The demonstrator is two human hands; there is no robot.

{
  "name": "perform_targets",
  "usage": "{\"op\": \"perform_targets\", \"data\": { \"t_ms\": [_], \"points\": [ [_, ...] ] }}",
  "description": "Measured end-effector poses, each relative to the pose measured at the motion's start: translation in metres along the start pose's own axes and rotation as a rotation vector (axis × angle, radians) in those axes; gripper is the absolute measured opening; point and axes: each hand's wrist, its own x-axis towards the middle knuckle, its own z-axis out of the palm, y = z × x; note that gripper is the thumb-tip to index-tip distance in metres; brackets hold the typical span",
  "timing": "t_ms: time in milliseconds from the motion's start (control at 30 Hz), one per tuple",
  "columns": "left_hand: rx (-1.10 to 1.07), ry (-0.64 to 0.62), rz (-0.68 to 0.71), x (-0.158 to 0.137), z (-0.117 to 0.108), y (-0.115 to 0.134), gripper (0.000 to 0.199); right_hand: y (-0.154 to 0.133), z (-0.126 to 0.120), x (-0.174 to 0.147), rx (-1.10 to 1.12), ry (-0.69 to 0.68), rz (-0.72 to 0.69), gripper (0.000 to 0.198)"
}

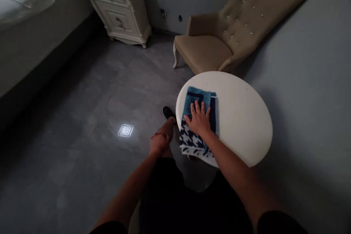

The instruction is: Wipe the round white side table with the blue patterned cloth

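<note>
Palm down and fingers spread, the right hand (197, 120) lies open on a folded cloth (189, 139) by the left edge of the tabletop (244, 117); one near corner seems to overhang the rim. The left hand (159, 142) rests on the leg (169, 128); I cannot tell how far its fingers curl. To my eye, light, even pressure suits these layers, since a hard push might slide them off that edge. The cloth looks soft, teal meeting navy-and-white houndstooth, against smooth, rounded white; beyond the far edge stands a tan, button-backed armchair (205, 49).
</note>
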Motion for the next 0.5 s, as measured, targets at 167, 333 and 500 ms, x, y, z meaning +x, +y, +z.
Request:
{"op": "perform_targets", "data": {
  "t_ms": [167,333,500],
  "points": [
    [0.013,0.010,-0.003,0.011,0.002,-0.008,0.056,0.029,-0.017,0.134,0.023,0.023,0.127,0.090],
    [0.007,-0.008,-0.029,0.018,-0.002,-0.017,0.055,0.063,-0.030,0.238,0.047,0.034,0.212,0.090],
    [0.013,0.005,-0.004,0.023,-0.002,-0.021,0.055,0.071,-0.040,0.271,0.043,0.027,0.234,0.084]
  ]
}}
